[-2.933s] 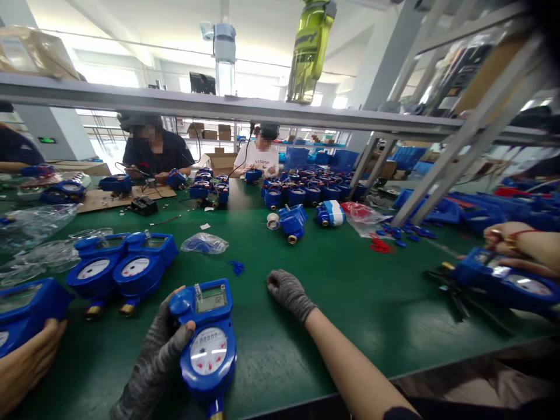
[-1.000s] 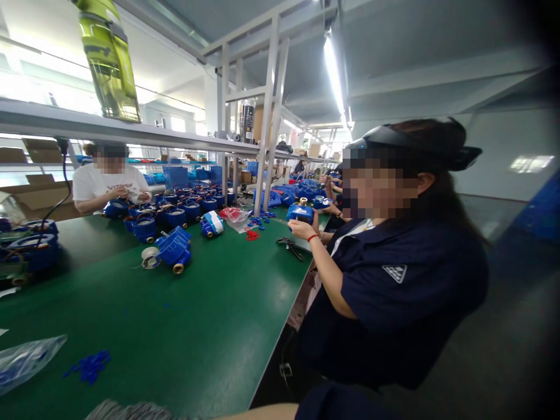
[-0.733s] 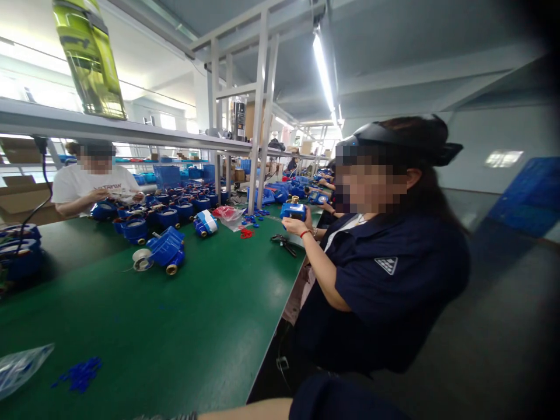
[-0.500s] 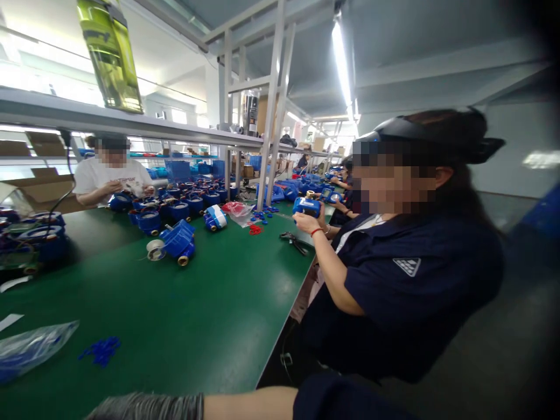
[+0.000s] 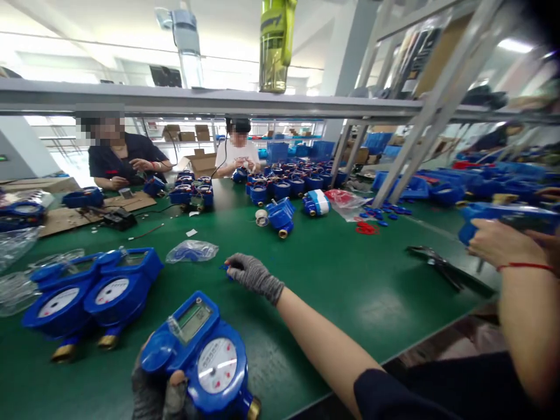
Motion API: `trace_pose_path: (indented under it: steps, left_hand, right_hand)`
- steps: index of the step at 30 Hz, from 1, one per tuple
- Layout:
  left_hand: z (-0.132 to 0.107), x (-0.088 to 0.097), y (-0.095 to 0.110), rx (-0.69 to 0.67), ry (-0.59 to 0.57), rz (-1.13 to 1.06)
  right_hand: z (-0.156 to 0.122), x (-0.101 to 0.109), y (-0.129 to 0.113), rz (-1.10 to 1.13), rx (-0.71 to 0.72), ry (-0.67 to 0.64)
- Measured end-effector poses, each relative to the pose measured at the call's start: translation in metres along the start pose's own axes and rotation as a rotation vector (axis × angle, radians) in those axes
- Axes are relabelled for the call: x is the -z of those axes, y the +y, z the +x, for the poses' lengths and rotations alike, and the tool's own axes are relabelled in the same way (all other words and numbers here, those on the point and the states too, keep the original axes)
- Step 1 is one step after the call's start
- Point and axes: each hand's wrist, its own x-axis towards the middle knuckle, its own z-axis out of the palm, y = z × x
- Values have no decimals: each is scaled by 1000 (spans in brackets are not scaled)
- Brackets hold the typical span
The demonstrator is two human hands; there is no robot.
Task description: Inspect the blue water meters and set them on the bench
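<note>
My left hand, in a grey fingerless glove, grips a blue water meter at the bottom of the head view. The meter is tilted, its small display and round white dial facing up and its brass pipe end at lower right. My right hand, in a matching glove, is stretched out over the green table, fingertips closed together at some small blue plastic pieces. My fingers partly hide these pieces. Just behind them lies a clear plastic bag with blue contents.
Two blue water meters stand at the left on the green table. Pliers lie at the right, near a co-worker's hand holding a blue meter. Red rings and more meters lie farther back. A shelf spans above.
The view has swung left, bringing my left hand and its water meter into sight. My right hand, earlier at the bottom edge, is now out at the small blue pieces.
</note>
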Motion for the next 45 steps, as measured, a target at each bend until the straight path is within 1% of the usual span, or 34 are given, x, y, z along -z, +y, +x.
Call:
trace_pose_path:
  steps: [2,5,8,11,13,15,17,20,22,24,27,29,33,39,42,45]
  left_hand:
    - [-4,-6,4,26,-10,-45]
    - [-5,-10,6,4,-38,-101]
    - [-5,-8,7,-19,-64,-56]
    - [-7,-7,14,-11,-57,-43]
    - [-8,-8,19,11,-48,-49]
    - [-8,-8,21,23,-58,-56]
    - [-6,-7,19,41,-71,-85]
    - [-2,-4,11,66,-91,-137]
    - [0,-2,6,49,-102,-132]
    - [2,0,4,6,-102,-99]
    - [3,2,2,-38,-86,-68]
    - [3,4,0,-53,-97,-58]
    - [5,6,-5,-68,-103,-21]
    - [8,9,-16,-180,-135,-32]
    - [10,11,-21,-184,-130,10]
    - [10,11,-21,-177,-143,17]
  right_hand:
    - [26,-9,5,-113,-54,36]
    - [51,-25,5,-285,-89,29]
    - [65,-36,0,-417,-77,-15]
    - [70,-39,-6,-499,-51,-30]
    - [67,-36,-9,-521,-25,-12]
    - [55,-32,-9,-523,8,14]
    - [35,-29,-6,-518,43,20]
    - [0,-29,5,-531,74,-20]
    - [-18,-32,11,-556,83,-44]
    - [-27,-33,15,-584,93,-55]
    - [-28,-35,14,-608,103,-57]
    - [-25,-35,12,-610,96,-51]
    - [-20,-36,9,-602,49,-29]
    - [-15,-37,11,-598,10,-35]
    - [-15,-36,11,-599,11,-38]
    - [-15,-34,9,-597,7,-38]
